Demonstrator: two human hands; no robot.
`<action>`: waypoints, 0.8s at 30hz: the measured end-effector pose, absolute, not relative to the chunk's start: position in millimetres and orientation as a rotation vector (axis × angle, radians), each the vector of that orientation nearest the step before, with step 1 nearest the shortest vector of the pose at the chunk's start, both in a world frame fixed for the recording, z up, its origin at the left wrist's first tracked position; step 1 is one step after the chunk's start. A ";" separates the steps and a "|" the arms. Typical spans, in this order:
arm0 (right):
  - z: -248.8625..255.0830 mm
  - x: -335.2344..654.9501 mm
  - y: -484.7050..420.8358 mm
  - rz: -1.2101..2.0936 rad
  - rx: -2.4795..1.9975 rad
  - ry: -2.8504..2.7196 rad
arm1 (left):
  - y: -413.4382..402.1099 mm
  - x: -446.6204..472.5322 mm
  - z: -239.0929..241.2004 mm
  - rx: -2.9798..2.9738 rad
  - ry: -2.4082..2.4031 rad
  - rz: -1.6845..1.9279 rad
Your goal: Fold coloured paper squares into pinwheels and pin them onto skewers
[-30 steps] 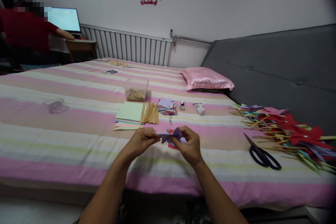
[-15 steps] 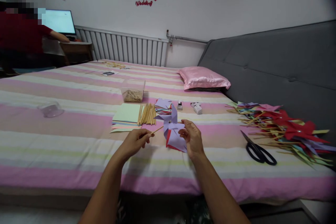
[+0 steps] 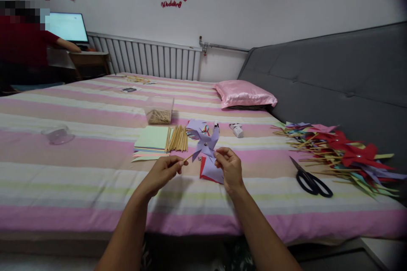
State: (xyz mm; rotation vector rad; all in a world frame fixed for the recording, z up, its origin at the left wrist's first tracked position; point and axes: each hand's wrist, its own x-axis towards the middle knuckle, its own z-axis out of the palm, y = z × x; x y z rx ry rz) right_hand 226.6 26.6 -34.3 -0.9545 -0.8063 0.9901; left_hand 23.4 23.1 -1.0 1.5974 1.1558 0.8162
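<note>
A purple paper pinwheel [image 3: 205,144] is held just above the bed, its face turned toward me. My left hand [image 3: 165,172] pinches the pinwheel's thin wooden stick [image 3: 188,158] between thumb and fingers. At the lower right blade, my right hand [image 3: 229,167] has its thumb and bent fingers closed on the paper edge. Beneath the pinwheel lie purple and red paper sheets [image 3: 212,171], partly hidden by my right hand. A stack of cut coloured paper [image 3: 194,124] sits behind the pinwheel, which covers part of it.
Left of the pinwheel are pale green paper sheets [image 3: 150,138], a row of wooden sticks [image 3: 178,139] and a clear box [image 3: 159,115]. Black-handled scissors [image 3: 313,181] lie right, beside a pile of finished pinwheels [image 3: 346,152]. A pink pillow [image 3: 244,94] rests farther back. A person in red sits far left.
The pinwheel has turned, and its blades now stand at a different angle. My right hand has shifted slightly down along the blade. The left hand keeps its grip on the stick.
</note>
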 end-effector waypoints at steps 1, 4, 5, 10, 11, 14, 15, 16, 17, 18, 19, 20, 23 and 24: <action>-34.7 225.7 26.1 0.970 -0.946 -0.848 | 23.7 23.5 -2.0 1.588 1.144 0.823; -34.7 224.5 23.9 0.878 -0.928 -0.995 | 25.6 23.2 -4.9 1.552 1.124 0.849; -34.3 224.4 23.0 0.833 -0.925 -1.047 | 26.2 22.9 -5.7 1.538 1.119 0.856; -32.8 222.4 19.8 0.570 -0.976 -1.276 | 25.9 23.6 -7.8 1.488 1.092 0.862; -33.1 221.4 19.8 0.529 -0.996 -1.287 | 25.3 24.6 -8.1 1.484 1.083 0.857; -34.8 218.7 20.3 0.445 -1.040 -1.237 | 23.0 29.4 -8.9 1.476 1.055 0.833; -35.5 218.1 20.5 0.427 -1.050 -1.210 | 22.3 31.4 -9.2 1.475 1.047 0.823; -36.0 217.6 20.7 0.414 -1.058 -1.185 | 21.6 33.4 -9.5 1.475 1.042 0.813; -36.5 217.4 20.7 0.403 -1.063 -1.163 | 21.1 35.3 -9.7 1.476 1.038 0.806; -36.8 217.2 20.5 0.395 -1.068 -1.147 | 20.6 37.1 -9.8 1.478 1.036 0.800; -36.8 217.2 20.1 0.391 -1.071 -1.138 | 20.2 38.8 -9.8 1.479 1.035 0.797; -36.7 217.1 19.6 0.386 -1.075 -1.135 | 20.0 40.4 -9.8 1.479 1.038 0.795; -35.8 216.7 17.6 0.375 -1.092 -1.152 | 19.4 43.9 -9.1 1.474 1.034 0.786; -35.3 216.4 16.9 0.373 -1.094 -1.160 | 19.2 44.7 -8.6 1.475 1.032 0.783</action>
